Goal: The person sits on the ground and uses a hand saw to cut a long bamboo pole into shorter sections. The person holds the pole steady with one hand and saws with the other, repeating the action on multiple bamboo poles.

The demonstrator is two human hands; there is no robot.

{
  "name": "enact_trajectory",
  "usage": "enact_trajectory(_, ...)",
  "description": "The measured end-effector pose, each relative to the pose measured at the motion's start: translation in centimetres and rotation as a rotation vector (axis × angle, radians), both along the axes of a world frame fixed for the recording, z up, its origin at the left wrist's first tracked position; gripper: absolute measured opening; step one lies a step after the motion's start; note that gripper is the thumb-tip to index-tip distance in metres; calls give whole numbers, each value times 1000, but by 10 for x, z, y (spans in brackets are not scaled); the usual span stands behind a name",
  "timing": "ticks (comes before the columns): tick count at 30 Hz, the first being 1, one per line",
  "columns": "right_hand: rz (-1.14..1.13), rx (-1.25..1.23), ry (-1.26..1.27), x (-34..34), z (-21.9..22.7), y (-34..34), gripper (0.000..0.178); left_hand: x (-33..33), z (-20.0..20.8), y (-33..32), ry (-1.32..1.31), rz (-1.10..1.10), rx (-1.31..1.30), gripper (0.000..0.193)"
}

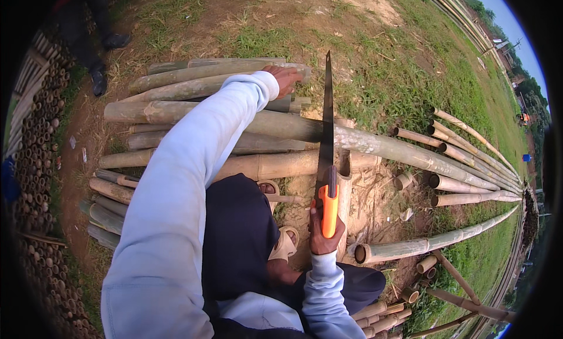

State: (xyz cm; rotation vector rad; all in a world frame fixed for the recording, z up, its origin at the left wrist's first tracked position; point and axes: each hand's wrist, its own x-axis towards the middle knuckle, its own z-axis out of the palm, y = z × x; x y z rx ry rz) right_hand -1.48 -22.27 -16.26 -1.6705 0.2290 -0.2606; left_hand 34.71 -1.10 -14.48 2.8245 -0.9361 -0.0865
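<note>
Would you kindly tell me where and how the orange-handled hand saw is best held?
Probably by the orange handle, from the near side, where the right hand wraps it: the handle lies nearest, while the long, tapering blade points away.

One wide fisheye looks down from the head, close over the right hand (325,236) and left hand (285,80).

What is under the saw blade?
A long bamboo pole crosses beneath the saw blade held in the right hand, showing on both sides of it. The strip directly behind the blade is covered, so any cut there cannot be seen.
</note>
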Motion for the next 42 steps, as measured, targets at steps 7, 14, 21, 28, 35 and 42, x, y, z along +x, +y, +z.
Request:
enact_trajectory(7, 31, -15, 82, 4, 7, 1, 15, -38, -8, 89, -40, 300, -34, 51)
enact_trajectory(14, 75, -11, 117, 1, 10, -6, 21, -25, -27, 138, 58, 257, 143, 73)
enact_trajectory(21, 62, -29, 114, 0, 9, -3, 21, -23, -8, 139, 171, 225, 45, 53)
enact_trajectory(28, 64, -45, 115, -1, 9, -1, 21, -141, -15, 154, -236, 362, -323, 27)
enact_trajectory(35, 27, -26, 114, 4, 17, 2, 11, -97, -15, 105, -211, 424, -202, 62)
enact_trajectory(42, 81, -98, 149, 1, 17, -3, 20, 10, -61, 72, 363, 285, 39, 100)
